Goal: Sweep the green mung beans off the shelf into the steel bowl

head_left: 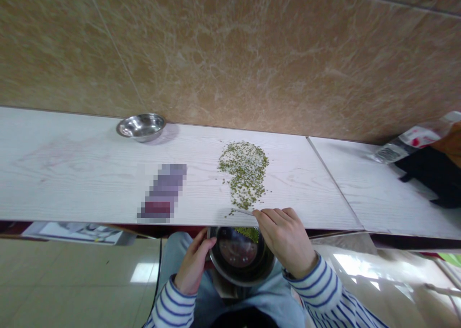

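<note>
Below the table's front edge, my left hand (197, 258) grips the left rim of a metal bowl (230, 279), its thumb on top. Some small green beans (250, 233) lie inside the bowl at its far side. My right hand (283, 236) is closed at the table edge, above the bowl's right side. A thin, pale, flat piece (244, 212) sticks out leftward from its fingers; its kind does not show. Just beyond, a patch of green beans mixed with white grains (247, 167) is spread on the white table (295, 179).
A shallow steel bowl (142, 127) stands against the tiled wall (216, 54) at the back left. A blurred-out oblong object (163, 191) lies nearer on the left. Dark cloth (432, 174) and a clear plastic bag (403, 143) lie at the far right.
</note>
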{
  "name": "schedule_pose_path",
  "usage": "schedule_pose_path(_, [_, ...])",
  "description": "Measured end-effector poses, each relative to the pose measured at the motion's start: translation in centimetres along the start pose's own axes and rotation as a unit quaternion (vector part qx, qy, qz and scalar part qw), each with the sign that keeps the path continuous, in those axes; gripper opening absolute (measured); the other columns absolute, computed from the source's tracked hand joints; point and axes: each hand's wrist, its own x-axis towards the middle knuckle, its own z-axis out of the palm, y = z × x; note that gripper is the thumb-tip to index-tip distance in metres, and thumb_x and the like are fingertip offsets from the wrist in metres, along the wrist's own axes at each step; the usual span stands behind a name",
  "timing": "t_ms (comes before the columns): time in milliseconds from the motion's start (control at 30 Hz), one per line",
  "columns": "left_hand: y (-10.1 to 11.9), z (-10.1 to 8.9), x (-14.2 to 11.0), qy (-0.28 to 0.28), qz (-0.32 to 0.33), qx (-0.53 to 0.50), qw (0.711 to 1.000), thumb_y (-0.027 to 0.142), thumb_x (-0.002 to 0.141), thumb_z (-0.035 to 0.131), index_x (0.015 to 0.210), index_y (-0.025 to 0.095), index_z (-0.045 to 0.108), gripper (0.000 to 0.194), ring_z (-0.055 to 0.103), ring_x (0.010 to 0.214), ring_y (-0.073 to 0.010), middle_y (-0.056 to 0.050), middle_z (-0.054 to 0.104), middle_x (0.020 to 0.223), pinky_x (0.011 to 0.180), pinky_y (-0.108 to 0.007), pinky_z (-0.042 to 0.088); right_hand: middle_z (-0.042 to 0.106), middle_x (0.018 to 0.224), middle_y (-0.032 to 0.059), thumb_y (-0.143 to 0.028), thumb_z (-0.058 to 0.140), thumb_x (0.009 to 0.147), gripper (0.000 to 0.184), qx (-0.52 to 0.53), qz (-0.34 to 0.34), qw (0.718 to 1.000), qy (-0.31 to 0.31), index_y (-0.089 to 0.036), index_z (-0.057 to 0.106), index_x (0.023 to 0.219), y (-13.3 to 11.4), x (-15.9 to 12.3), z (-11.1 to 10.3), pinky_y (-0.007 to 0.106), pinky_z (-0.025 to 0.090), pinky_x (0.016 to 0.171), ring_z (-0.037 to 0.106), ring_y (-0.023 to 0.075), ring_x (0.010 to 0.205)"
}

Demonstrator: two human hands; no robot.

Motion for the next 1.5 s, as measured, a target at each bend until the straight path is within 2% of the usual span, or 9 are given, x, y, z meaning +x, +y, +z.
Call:
schedule_pose_path(267, [-0.3, -0.2, 0.2, -0.01, -0.003, 0.009, 1.0, 0.029, 0.069, 0.071, 0.127, 0.016, 0.058, 0.061, 0.067, 0.068, -0.0186, -0.005, 0.076, 0.088, 0.051, -0.026, 0.05, 0.072, 0.091, 0.0018, -0.012, 0.056, 0.094, 0.018, 0.005, 0.004, 1.0, -0.004, -0.018, 0.064, 0.109, -0.2, 0.0, 0.1, 0.034, 0.031, 0.072, 0.064, 0.0173, 0.081])
schedule_pose_path(533, [-0.1, -0.1, 0.1, -0.009, 0.002, 0.007, 1.0, 0.032, 0.061, 0.075, 0.125, 0.014, 0.059, 0.068, 0.067, 0.074, -0.021, -0.007, 0.076, 0.092, 0.051, -0.027, 0.049, 0.073, 0.09, 0.002, -0.013, 0.056, 0.094, 0.018, 0.001, 0.001, 1.0, -0.007, -0.019, 0.065, 0.109, -0.4, 0.1, 0.4, 0.034, 0.031, 0.072, 0.063, 0.0163, 0.08])
schedule_pose_path(700, [0.1, -0.2, -0.1, 0.004, -0.002, 0.009, 1.0, 0.031, 0.062, 0.075, 0.122, 0.016, 0.061, 0.064, 0.068, 0.073, -0.0209, -0.007, 0.076, 0.093, 0.051, -0.026, 0.047, 0.073, 0.09, 0.0027, -0.014, 0.054, 0.096, 0.018, 0.004, 0.002, 1.0, -0.009, -0.019, 0.065, 0.11, -0.5, 0.4, 0.6, 0.033, 0.032, 0.073, 0.064, 0.016, 0.08])
schedule_pose_path(867, [-0.1, -1.1, 0.1, -0.005, 0.003, 0.01, 1.0, 0.033, 0.064, 0.075, 0.124, 0.019, 0.061, 0.063, 0.07, 0.082, -0.0231, -0.007, 0.077, 0.094, 0.054, -0.026, 0.048, 0.073, 0.088, 0.0021, -0.013, 0.055, 0.095, 0.016, 0.01, -0.005, 1.0, -0.009, -0.019, 0.065, 0.106, -0.9, 0.7, 0.9, 0.033, 0.033, 0.073, 0.064, 0.0153, 0.08])
schedule_pose_path(1033, [-0.3, -1.9, 0.2, 0.011, 0.017, 0.01, 1.0, 0.03, 0.062, 0.074, 0.118, 0.02, 0.065, 0.058, 0.068, 0.077, -0.0199, -0.005, 0.076, 0.092, 0.051, -0.023, 0.045, 0.073, 0.09, 0.002, -0.013, 0.056, 0.094, 0.016, 0.028, -0.017, 0.999, -0.014, -0.019, 0.065, 0.106, -1.3, 0.8, 0.9, 0.033, 0.032, 0.074, 0.063, 0.0158, 0.082])
schedule_pose_path(1300, [0.0, -2.5, 0.0, 0.017, 0.028, 0.004, 0.999, 0.029, 0.061, 0.074, 0.116, 0.021, 0.067, 0.056, 0.068, 0.076, -0.0197, -0.003, 0.076, 0.087, 0.049, -0.022, 0.043, 0.073, 0.094, 0.0014, -0.011, 0.054, 0.094, 0.019, 0.052, -0.04, 0.998, -0.022, -0.02, 0.064, 0.108, -1.7, 0.6, 0.5, 0.032, 0.033, 0.073, 0.063, 0.0151, 0.083])
schedule_pose_path(1500, [0.1, -2.4, 0.0, -0.003, 0.029, 0.008, 1.0, 0.031, 0.06, 0.075, 0.117, 0.02, 0.066, 0.059, 0.066, 0.075, -0.0193, -0.003, 0.075, 0.089, 0.048, -0.023, 0.044, 0.072, 0.091, -0.0003, -0.011, 0.055, 0.094, 0.017, 0.05, -0.047, 0.998, -0.017, -0.021, 0.063, 0.104, -1.8, 0.0, 0.0, 0.032, 0.032, 0.073, 0.063, 0.0152, 0.08])
